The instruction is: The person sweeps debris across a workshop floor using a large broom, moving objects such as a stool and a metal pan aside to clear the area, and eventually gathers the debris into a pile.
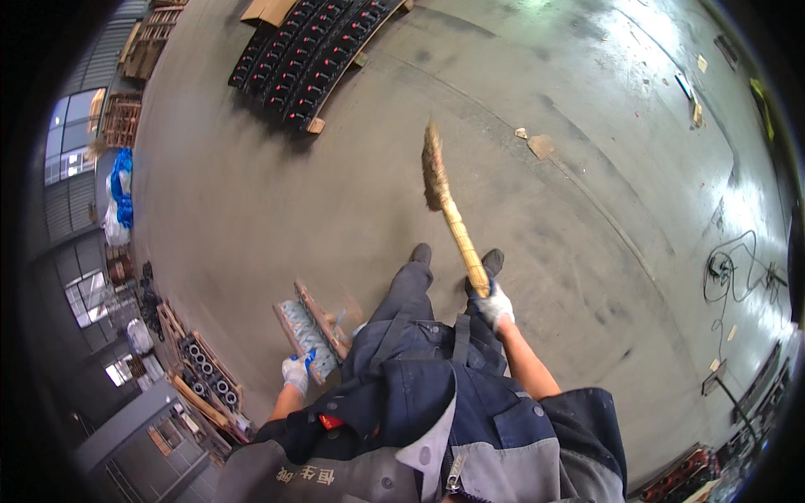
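Note:
My right hand (493,303), in a white and blue work glove, is closed round the lower end of a straw broom's pale bound handle. The broom (457,230) points away from me, its worn brown bristles tilted up to the left, in front of my dark shoes. At my left side, my left hand (298,370), gloved the same way, grips the near end of a grey panel edged with wooden strips (306,329). Its surface looks crinkled and metallic; I cannot make out its exact kind. My left fingers are partly hidden behind its edge.
Black racks of parts with red dots (314,59) stand on wood ahead to the left. Scraps of cardboard (541,147) lie on the concrete floor (352,201). A tangled cable (728,267) lies at the right. Pallets with ring-shaped parts (205,369) stand at the left.

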